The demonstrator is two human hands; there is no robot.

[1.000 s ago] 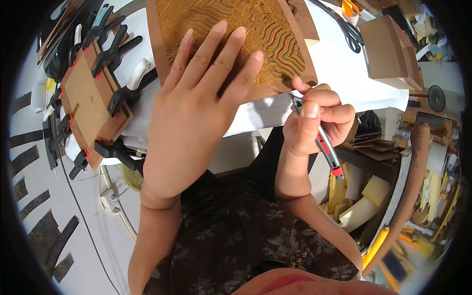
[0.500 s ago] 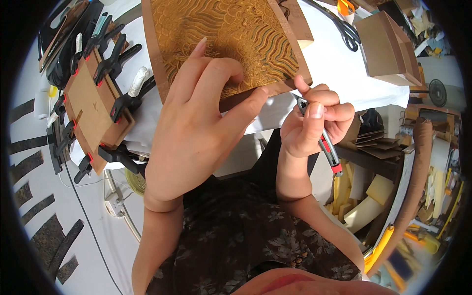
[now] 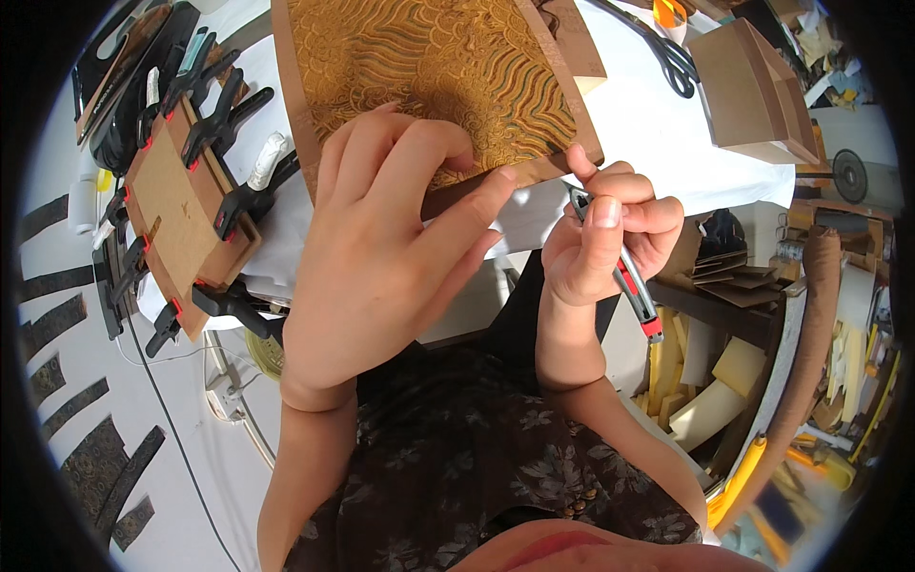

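Note:
A panel of gold patterned brocade (image 3: 438, 67) with a brown border (image 3: 562, 71) lies on the white-covered table at the top middle. Over its near left part rests my left hand (image 3: 372, 229), fingers apart and bent. The index fingertip touches the brown strip along the near edge; the other fingertips are on or just above the cloth, partly hidden. Beside the panel's near right corner, my right hand (image 3: 610, 224) is closed round a grey and red utility knife (image 3: 637, 296). The knife slants with its red-tipped end toward me. Its blade cannot be made out.
Left of the panel stands a brown board (image 3: 176, 214) gripped by several black spring clamps (image 3: 224, 119). Black-handled scissors (image 3: 672, 62) and a brown box (image 3: 748, 91) are at the right on the white table cover (image 3: 658, 157). Dark patterned strips (image 3: 95, 458) lie at the far left.
My left hand's fingers have drawn back slightly toward me, and its thumb now shows below the index finger. My right hand and the knife have shifted very slightly left.

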